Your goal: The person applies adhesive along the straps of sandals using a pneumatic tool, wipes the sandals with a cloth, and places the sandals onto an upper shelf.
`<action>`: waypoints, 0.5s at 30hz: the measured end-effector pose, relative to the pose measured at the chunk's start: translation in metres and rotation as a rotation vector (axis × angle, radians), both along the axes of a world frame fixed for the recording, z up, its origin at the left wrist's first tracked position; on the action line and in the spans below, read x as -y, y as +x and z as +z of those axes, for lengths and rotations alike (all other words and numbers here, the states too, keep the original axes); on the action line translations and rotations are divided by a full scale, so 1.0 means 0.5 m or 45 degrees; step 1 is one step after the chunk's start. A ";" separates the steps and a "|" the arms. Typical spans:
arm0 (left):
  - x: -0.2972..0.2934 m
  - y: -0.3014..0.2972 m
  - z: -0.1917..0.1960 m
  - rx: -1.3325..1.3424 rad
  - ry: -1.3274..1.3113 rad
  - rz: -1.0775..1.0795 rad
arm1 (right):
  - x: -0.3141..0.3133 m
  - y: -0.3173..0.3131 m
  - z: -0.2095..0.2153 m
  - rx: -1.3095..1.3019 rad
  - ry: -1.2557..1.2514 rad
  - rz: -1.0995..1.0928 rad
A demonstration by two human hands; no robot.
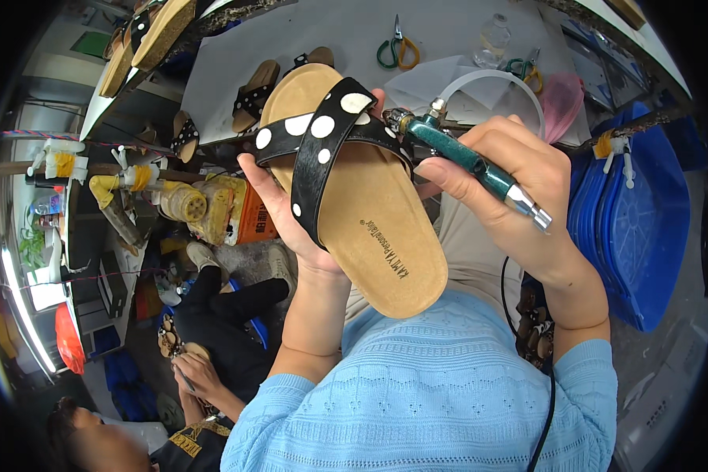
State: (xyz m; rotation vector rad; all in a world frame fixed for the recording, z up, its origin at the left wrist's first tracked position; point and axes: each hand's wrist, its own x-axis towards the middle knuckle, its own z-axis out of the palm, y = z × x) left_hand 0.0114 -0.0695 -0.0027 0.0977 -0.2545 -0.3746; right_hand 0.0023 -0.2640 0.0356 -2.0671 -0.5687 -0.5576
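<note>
My left hand (279, 206) is wrapped round a sandal (385, 228) from below and its left side, with fingertips showing past the far edge of the straps. The sandal has a tan footbed and two crossed black straps with white dots; its sole faces away from me. In my right hand (519, 173) is a green airbrush-like tool (464, 153), gripped between thumb and fingers. Its dirty metal nozzle end points left and sits close to the strap at the sandal's right side; I cannot tell whether they touch. A clear hose (488, 76) curves up from its fitting.
On the grey table (322, 31) lie more dotted sandals (256, 94), scissors (399, 51), a second pair (527, 71) and a clear bottle (492, 39). Blue plastic trays (633, 220) stand at right. At lower left, a co-worker's hands (197, 377) hold footwear and a tool.
</note>
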 end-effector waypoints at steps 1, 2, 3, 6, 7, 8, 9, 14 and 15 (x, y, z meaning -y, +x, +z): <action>0.002 0.002 0.001 0.055 0.004 0.004 | -0.003 0.003 -0.003 -0.034 0.102 -0.016; 0.004 0.002 0.001 0.107 0.008 0.009 | -0.004 0.004 -0.006 -0.028 0.102 -0.018; 0.000 0.004 -0.005 0.129 0.055 -0.013 | -0.004 0.004 -0.008 -0.076 0.160 -0.015; 0.001 0.001 0.000 0.043 0.133 -0.002 | -0.001 0.008 -0.013 -0.117 0.220 -0.015; 0.000 0.000 0.001 0.021 0.039 -0.021 | -0.001 0.008 -0.014 -0.116 0.224 -0.015; -0.002 0.000 0.001 0.010 -0.007 -0.028 | -0.001 0.007 -0.012 -0.114 0.225 -0.013; -0.003 0.000 0.001 0.000 -0.054 -0.036 | -0.001 0.006 -0.007 -0.262 0.356 0.029; -0.016 0.015 -0.029 0.036 0.184 0.067 | 0.001 0.000 -0.015 -0.612 0.759 0.190; -0.016 0.012 -0.037 0.015 0.310 0.154 | -0.001 -0.006 -0.018 -0.645 0.837 0.229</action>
